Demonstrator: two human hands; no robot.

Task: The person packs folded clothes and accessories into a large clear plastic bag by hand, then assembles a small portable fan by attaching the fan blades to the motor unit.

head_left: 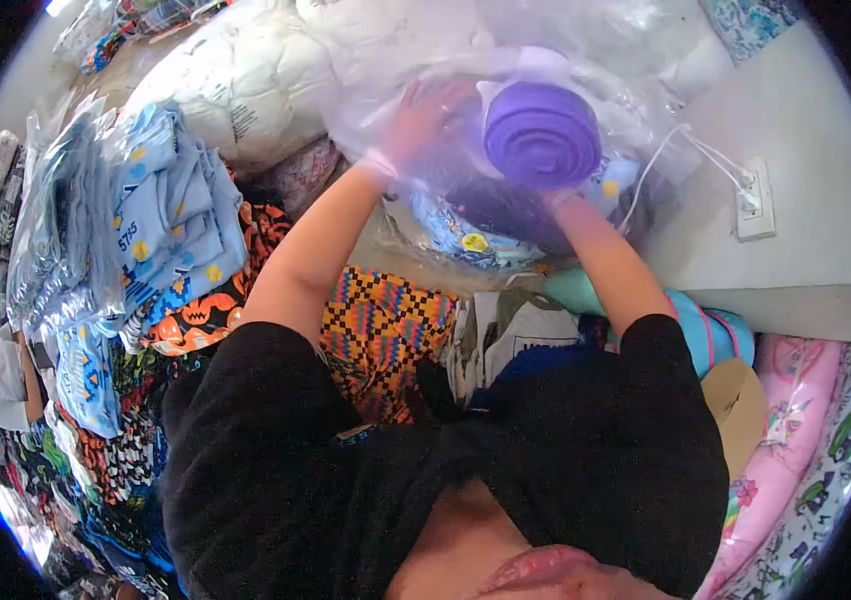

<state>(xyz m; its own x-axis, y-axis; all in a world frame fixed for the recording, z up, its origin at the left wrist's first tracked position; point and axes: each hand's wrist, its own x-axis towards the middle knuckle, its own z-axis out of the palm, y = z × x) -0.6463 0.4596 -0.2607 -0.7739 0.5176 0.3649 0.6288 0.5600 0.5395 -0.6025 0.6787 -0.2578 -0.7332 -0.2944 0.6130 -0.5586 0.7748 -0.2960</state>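
Observation:
Both arms reach forward into a big clear plastic bag [385,215]. My left hand [430,120] is blurred behind the plastic, and its fingers cannot be made out well. A rolled purple cloth [542,135] stands out at the top centre right, its spiral end facing the camera. My right hand [557,195] is at the lower edge of this roll, mostly hidden by it and by the plastic. Light blue printed cloth [470,238] lies inside the bag, below the roll.
Folded light blue garments [180,205] in plastic are stacked at the left. White bulky bundles [235,85] lie at the back. A wall outlet [753,200] with a white cable is at the right. Patterned orange cloth [385,330] lies near my body, and a pink bundle [780,430] at the lower right.

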